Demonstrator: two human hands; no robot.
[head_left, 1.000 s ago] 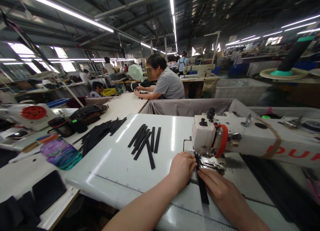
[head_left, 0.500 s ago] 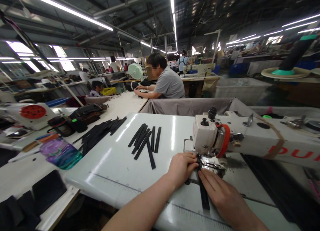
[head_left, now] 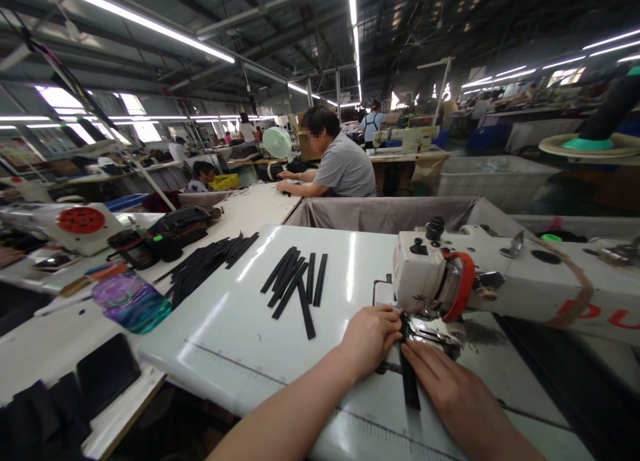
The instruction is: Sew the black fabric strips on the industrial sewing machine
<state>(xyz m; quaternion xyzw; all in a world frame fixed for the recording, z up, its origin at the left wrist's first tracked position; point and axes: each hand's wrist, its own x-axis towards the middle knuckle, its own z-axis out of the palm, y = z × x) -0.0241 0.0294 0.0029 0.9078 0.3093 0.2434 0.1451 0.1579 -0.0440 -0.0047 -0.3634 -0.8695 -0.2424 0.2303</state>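
Note:
A black fabric strip point(head_left: 411, 386) lies lengthwise under the head of a white sewing machine point(head_left: 417, 268), its near end on the pale table. My left hand point(head_left: 373, 338) has its fingers bent and closed on the strip's far part, just left of the presser area. Along the strip's right edge rests my right hand point(head_left: 447, 384), fingers stretched out flat, tips touching the strip beside a shiny metal guide point(head_left: 433, 334). The needle and the strip's far end are hidden by the fingers and machine head. Several loose black strips point(head_left: 290, 281) lie left of my hands.
A larger pile of black strips point(head_left: 207, 264) lies at the table's left edge, near a purple-teal pouch point(head_left: 133, 301) and a dark phone-like slab point(head_left: 109, 373). Behind the table stands a cloth-lined bin point(head_left: 380, 211). A co-worker point(head_left: 345, 164) sits beyond.
The strip has slid slightly forward under the machine head, with both hands keeping to it. My view has turned a little left. The loose strips lie as before.

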